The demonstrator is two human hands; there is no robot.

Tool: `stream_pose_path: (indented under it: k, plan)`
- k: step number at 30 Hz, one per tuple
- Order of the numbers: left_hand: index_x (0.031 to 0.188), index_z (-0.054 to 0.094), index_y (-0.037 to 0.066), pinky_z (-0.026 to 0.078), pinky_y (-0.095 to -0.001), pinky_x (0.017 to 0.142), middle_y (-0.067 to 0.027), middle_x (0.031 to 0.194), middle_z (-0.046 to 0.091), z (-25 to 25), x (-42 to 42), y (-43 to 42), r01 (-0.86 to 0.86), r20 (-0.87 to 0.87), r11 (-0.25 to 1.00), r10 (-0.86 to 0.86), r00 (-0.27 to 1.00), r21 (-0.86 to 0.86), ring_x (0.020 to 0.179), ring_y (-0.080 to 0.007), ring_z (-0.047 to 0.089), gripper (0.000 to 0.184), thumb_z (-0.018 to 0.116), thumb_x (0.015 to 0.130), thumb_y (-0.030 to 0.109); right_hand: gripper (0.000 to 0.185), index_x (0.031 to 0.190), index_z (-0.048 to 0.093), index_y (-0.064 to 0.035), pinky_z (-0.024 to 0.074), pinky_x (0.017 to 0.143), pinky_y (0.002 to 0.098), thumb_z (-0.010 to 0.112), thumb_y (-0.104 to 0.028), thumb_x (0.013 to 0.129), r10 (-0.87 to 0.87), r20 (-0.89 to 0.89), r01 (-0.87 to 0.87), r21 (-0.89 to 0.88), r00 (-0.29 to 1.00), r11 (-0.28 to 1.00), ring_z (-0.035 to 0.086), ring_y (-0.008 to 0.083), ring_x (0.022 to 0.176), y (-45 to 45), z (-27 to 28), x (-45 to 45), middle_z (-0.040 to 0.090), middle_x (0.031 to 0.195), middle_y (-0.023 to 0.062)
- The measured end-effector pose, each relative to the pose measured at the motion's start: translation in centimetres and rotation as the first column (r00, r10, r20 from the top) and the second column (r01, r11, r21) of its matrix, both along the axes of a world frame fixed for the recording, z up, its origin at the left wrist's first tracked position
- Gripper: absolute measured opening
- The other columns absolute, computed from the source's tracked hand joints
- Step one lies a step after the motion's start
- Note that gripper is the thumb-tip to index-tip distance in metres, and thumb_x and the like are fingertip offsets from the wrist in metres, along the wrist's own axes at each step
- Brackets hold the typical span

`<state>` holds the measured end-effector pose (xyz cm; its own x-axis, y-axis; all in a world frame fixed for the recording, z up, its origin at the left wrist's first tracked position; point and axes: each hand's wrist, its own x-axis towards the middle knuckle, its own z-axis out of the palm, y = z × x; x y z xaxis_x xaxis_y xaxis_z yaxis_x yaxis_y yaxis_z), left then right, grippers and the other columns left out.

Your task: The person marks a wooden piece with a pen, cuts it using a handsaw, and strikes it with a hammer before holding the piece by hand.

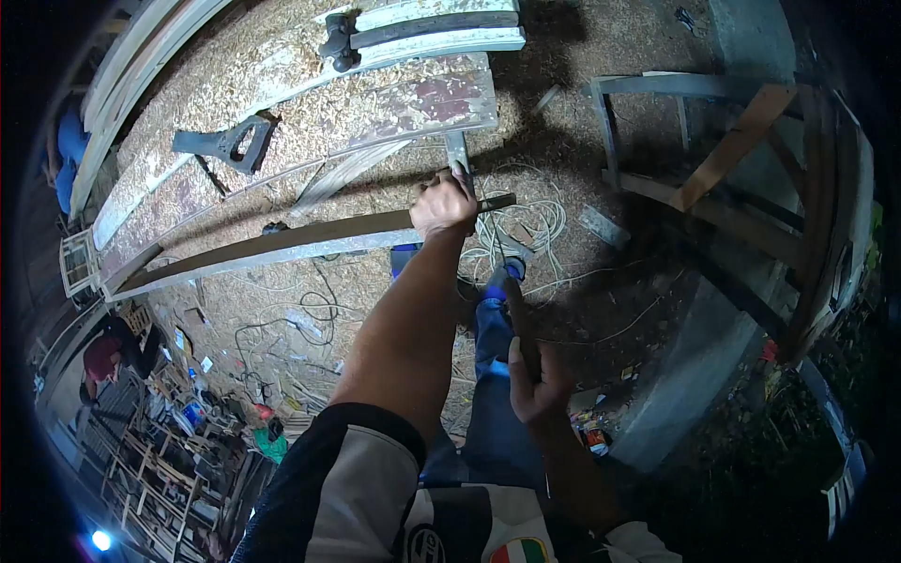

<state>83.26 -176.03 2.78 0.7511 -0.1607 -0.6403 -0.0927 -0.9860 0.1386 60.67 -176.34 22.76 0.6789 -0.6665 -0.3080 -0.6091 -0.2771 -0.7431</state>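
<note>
My left hand (443, 203) is closed over the near rail of a long wooden frame (310, 235), close to where a short crosspiece (457, 150) meets it. The rail's dark end sticks out just right of the fist. Lower down, my right hand (542, 383) is wrapped round a dark handle (519, 319) that points away from me, above my leg and foot. I cannot make out the tool's far end against the foot and cables. A handsaw (246, 144) lies on the shavings-covered boards beyond my left hand.
Pale cable (549, 220) lies in loops around my foot. A dark, round-ended object (340, 43) rests by planks at the top. Another wooden frame (737, 150) stands at right. Scrap wood (160, 479) is piled lower left, near a person in a red top (103, 358). Another person in blue (70, 150) is at the left edge.
</note>
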Motion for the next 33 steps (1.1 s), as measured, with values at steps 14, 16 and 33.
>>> stream_pose_path:
  k: [14,16,33]
  plan:
    - [0.107,0.067,0.007,0.053,-0.0522,0.09,-0.0232,0.097,0.073,0.4,-0.5,0.0,0.025,0.073,1.0,-0.025,0.997,0.003,0.102,-0.0421,0.068,0.053,0.03,0.103,0.045,0.014,0.084,0.062,-0.0021,0.0422,0.056,0.0333,0.066,-0.012,0.094,-0.396,-0.014,0.363,0.433,0.918,0.825,0.054,0.0128,0.063,5.4,-13.5,-8.6,0.061,0.071,0.0071]
    - [0.104,0.068,0.006,0.054,-0.0519,0.09,-0.0233,0.097,0.073,0.1,-0.4,0.0,0.036,0.036,0.999,-0.037,0.999,0.03,0.099,-0.0426,0.069,0.054,0.03,0.103,0.045,0.018,0.083,0.062,-0.0037,0.038,0.054,0.0308,0.063,-0.014,0.098,-0.361,0.019,0.335,0.333,0.932,0.881,0.048,0.0092,0.061,6.3,-14.3,-9.3,0.053,0.067,0.0021]
    - [0.105,0.073,0.006,0.053,-0.0496,0.089,-0.0247,0.105,0.071,0.6,-1.1,-0.4,0.057,0.058,0.994,-0.062,0.996,0.089,0.101,-0.0412,0.069,0.062,0.032,0.101,0.051,0.02,0.081,0.063,-0.0027,0.0323,0.051,0.0309,0.064,-0.011,0.099,-0.269,0.023,0.264,0.118,0.963,0.957,0.043,0.0086,0.056,4.1,-10.9,-8.2,0.05,0.061,0.0011]
